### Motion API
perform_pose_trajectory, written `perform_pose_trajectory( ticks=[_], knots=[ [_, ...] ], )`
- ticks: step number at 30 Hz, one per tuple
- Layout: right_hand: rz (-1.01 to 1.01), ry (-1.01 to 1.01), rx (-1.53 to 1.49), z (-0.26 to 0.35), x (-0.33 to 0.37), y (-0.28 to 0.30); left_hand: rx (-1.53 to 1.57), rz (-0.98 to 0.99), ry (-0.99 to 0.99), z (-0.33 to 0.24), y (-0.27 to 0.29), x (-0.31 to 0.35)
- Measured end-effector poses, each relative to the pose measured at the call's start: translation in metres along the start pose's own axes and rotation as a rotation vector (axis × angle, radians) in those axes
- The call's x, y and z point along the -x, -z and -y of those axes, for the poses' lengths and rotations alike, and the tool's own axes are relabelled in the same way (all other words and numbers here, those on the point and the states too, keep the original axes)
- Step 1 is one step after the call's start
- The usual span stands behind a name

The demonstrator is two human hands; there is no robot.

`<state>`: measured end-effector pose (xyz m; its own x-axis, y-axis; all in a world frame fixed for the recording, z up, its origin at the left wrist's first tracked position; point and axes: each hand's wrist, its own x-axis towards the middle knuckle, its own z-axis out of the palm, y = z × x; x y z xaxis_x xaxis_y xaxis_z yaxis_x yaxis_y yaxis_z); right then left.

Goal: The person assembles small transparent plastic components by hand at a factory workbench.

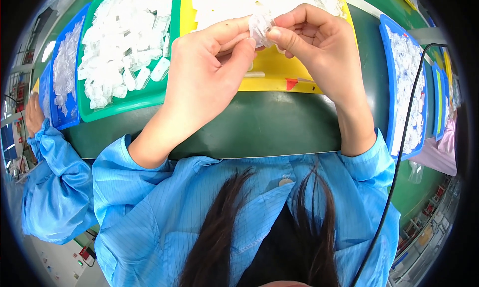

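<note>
We are looking down at our own two hands, raised together over the green table. Our left hand and our right hand both pinch one small clear plastic piece, thumbs and forefingers closed on it from either side, the other fingers curled in. The piece sits right between the fingertips, above the near end of the yellow tray, which is heaped with more clear pieces further back.

Just left of it we see a green tray piled with the same clear plastic parts, and beyond that a blue tray holding more. On our right, another blue tray runs along the table edge, also filled. A small red tab lies on the yellow tray's near rim.

A black cable curves down past our right sleeve. At far left, another person's blue sleeve and hand rest by the blue tray. Dark hair hangs over our blue coat.
</note>
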<state>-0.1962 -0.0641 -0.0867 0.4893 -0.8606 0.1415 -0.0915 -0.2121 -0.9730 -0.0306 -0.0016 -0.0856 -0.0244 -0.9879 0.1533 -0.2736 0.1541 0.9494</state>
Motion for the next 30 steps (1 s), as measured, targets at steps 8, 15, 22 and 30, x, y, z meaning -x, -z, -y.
perform_pose_trajectory(
  ticks=[8,15,22,30],
  knots=[
    [-0.049,-0.011,-0.022,0.001,0.003,-0.008,-0.139,-0.093,-0.071,0.003,-0.009,0.007],
    [-0.117,0.049,-0.01,-0.004,0.005,-0.016,-0.404,-0.151,-0.201,0.001,-0.009,0.006],
    [-0.151,0.052,-0.013,-0.005,0.005,-0.019,-0.483,-0.265,-0.452,0.01,-0.012,0.004],
    [-0.124,0.061,-0.014,-0.006,0.005,-0.022,0.03,-0.031,0.044,-0.002,-0.006,0.007]
  ],
)
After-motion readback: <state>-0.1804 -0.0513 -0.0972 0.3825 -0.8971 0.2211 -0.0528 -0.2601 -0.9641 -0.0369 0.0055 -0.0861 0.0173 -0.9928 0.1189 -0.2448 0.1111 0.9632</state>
